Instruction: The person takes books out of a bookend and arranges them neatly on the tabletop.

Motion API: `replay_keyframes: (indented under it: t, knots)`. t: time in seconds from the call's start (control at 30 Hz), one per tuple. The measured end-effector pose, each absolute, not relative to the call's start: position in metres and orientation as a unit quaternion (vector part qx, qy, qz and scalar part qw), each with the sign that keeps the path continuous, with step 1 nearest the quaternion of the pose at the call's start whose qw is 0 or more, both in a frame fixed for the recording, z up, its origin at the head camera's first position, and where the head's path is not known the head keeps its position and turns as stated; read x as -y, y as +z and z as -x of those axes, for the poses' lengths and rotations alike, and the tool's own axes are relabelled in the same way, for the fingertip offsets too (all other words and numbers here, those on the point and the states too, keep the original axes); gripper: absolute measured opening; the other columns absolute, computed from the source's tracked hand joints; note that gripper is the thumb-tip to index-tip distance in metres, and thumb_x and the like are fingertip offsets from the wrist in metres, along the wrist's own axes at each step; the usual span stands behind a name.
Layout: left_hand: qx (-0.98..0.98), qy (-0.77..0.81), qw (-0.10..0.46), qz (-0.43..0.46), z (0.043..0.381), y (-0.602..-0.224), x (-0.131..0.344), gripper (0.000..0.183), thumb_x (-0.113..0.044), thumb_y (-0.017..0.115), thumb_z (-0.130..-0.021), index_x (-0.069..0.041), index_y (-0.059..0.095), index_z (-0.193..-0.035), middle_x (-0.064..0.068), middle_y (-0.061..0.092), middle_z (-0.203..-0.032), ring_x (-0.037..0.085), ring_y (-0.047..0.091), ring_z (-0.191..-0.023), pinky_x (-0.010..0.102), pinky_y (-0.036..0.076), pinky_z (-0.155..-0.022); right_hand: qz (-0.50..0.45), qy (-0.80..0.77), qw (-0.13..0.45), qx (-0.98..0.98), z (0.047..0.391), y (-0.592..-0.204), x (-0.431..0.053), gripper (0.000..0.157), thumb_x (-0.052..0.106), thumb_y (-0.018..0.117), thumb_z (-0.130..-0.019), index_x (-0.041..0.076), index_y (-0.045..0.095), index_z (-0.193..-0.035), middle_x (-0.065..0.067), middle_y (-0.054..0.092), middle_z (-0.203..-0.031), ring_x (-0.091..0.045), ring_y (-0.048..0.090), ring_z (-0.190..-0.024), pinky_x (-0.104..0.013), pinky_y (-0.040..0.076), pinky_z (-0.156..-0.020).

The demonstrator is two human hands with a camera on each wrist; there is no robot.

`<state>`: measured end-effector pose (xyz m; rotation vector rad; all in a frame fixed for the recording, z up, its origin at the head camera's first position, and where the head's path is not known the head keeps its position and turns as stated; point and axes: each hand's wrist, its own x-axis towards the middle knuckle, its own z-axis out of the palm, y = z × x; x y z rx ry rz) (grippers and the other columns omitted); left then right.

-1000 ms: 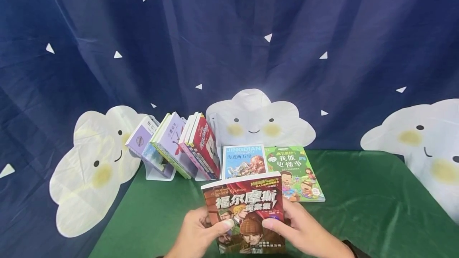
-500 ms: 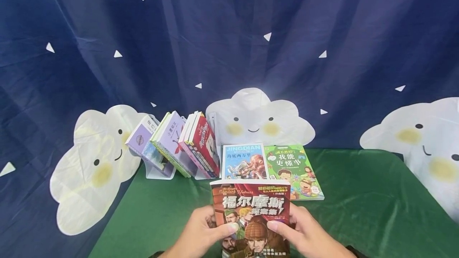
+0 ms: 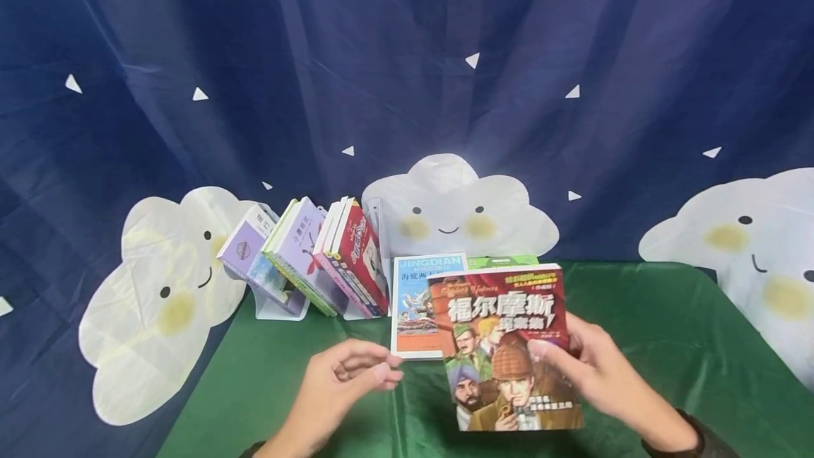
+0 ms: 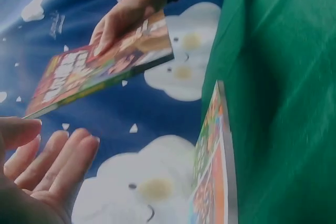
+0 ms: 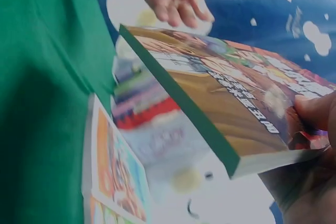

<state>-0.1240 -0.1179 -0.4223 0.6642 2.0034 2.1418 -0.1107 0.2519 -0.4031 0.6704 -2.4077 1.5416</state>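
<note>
A brown and red paperback book [image 3: 509, 352] with cartoon figures on its cover is held up over the table. My right hand [image 3: 598, 366] grips its right edge, thumb on the front cover and the other fingers behind. To the left of the book, my left hand [image 3: 346, 380] hovers with loosely bent fingers, touching nothing; the left wrist view shows a gap between this hand [image 4: 47, 166] and the book [image 4: 100, 66]. Behind the held book lie a blue and orange book [image 3: 413, 302] and a green book [image 3: 502, 260], the latter mostly hidden.
Several books [image 3: 305, 253] lean to the left in a white book rack [image 3: 280, 309] at the back left of the green-covered table [image 3: 254, 380]. A dark blue curtain [image 3: 407, 76] with white clouds hangs behind.
The left hand has let go of the paperback and drawn slightly left. The right hand has carried the book right and up, so it now covers most of the green book.
</note>
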Motion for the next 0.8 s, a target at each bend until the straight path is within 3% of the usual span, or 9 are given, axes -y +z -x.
replay_keyframes:
  t: [0.1, 0.23, 0.47, 0.67, 0.8]
  knots:
    - [-0.7, 0.692, 0.009, -0.177, 0.129, -0.42, 0.124, 0.031, -0.002, 0.065, -0.099, 0.003, 0.061, -0.129, 0.019, 0.074, -0.123, 0.025, 0.077, -0.104, 0.036, 0.063, -0.092, -0.207, 0.509, 0.117, 0.827, 0.118, -0.402, -0.268, 0.026, -0.006, 0.061, -0.099, -0.004, 0.06, -0.125, 0.01, 0.073, -0.087, 0.001, 0.061, -0.061, -0.026, 0.05, -0.044]
    - [-0.727, 0.674, -0.066, -0.117, 0.137, -0.417, 0.134, 0.043, -0.003, 0.067, -0.098, -0.003, 0.054, -0.139, 0.018, 0.069, -0.135, 0.019, 0.074, -0.115, 0.027, 0.059, -0.099, -0.179, 0.497, 0.128, 0.839, 0.13, -0.402, -0.291, 0.025, -0.005, 0.059, -0.101, -0.004, 0.057, -0.125, 0.016, 0.072, -0.092, -0.001, 0.065, -0.067, -0.025, 0.054, -0.051]
    - [-0.721, 0.675, -0.153, -0.042, 0.151, -0.414, 0.156, 0.061, 0.002, 0.068, -0.096, -0.002, 0.041, -0.15, 0.011, 0.063, -0.144, 0.01, 0.066, -0.125, 0.017, 0.051, -0.106, -0.099, 0.46, 0.121, 0.874, 0.15, -0.403, -0.335, 0.027, 0.007, 0.058, -0.105, -0.004, 0.053, -0.129, 0.024, 0.07, -0.091, 0.0, 0.066, -0.073, -0.021, 0.054, -0.059]
    - [-0.716, 0.662, -0.222, -0.021, 0.162, -0.416, 0.178, 0.067, 0.007, 0.065, -0.096, -0.002, 0.035, -0.155, 0.012, 0.052, -0.152, 0.011, 0.056, -0.132, 0.011, 0.047, -0.108, -0.05, 0.471, 0.092, 0.876, 0.164, -0.406, -0.375, 0.012, 0.015, 0.053, -0.109, 0.017, 0.056, -0.12, 0.019, 0.071, -0.082, -0.004, 0.066, -0.066, -0.024, 0.054, -0.056]
    - [-0.71, 0.657, -0.253, 0.007, 0.171, -0.415, 0.2, 0.069, 0.001, 0.065, -0.098, -0.002, 0.03, -0.157, 0.016, 0.045, -0.157, 0.013, 0.051, -0.135, 0.008, 0.045, -0.108, -0.03, 0.462, 0.064, 0.884, 0.176, -0.408, -0.396, 0.02, 0.02, 0.05, -0.11, 0.005, 0.054, -0.124, 0.017, 0.069, -0.078, -0.006, 0.066, -0.064, -0.026, 0.053, -0.054]
